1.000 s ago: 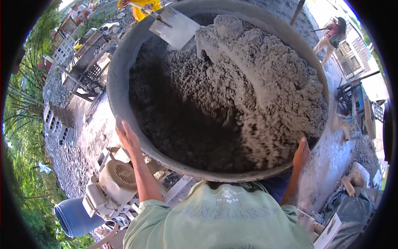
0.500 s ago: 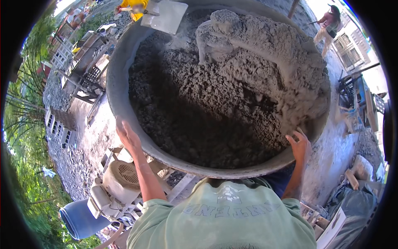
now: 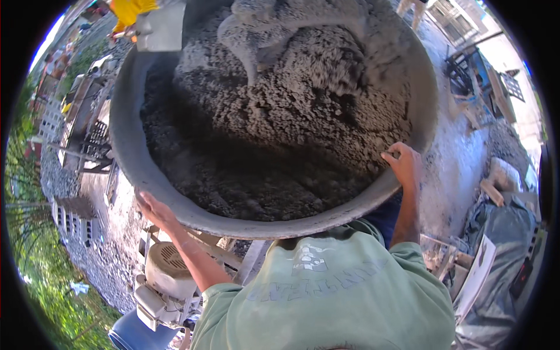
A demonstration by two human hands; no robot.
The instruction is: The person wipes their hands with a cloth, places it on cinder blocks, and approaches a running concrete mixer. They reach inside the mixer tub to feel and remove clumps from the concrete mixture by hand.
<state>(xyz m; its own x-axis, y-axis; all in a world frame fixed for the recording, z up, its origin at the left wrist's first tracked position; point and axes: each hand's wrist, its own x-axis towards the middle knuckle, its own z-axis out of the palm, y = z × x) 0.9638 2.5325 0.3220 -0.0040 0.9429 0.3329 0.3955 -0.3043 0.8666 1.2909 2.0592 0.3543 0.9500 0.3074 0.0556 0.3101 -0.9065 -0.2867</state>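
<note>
A large round metal mixing pan (image 3: 130,149) stands before me, filled with crumbly grey concrete mix (image 3: 280,122). Across its far part, mix-caked mixer arms (image 3: 256,32) reach into the heap. My left hand (image 3: 156,211) lies against the outside of the pan's near left rim, fingers stretched out and holding nothing. At the near right rim, my right hand (image 3: 403,163) reaches over the edge with its fingers curled and thumb and forefinger drawn together by the mix. Whatever may be between those fingertips is too small to make out.
A person in a yellow sleeve (image 3: 131,11) has a flat pale shovel blade (image 3: 162,29) at the pan's far left rim. A dusty motor (image 3: 169,262) sits below my left forearm, near a blue barrel (image 3: 140,333). Hollow blocks (image 3: 76,221) stand left; a dark tarp (image 3: 501,251) lies right.
My view has shifted, so the pan sits further left and higher. The right hand's fingers have drawn closer together. The mixer arms and the mix have moved, and the left hand stays at the rim.
</note>
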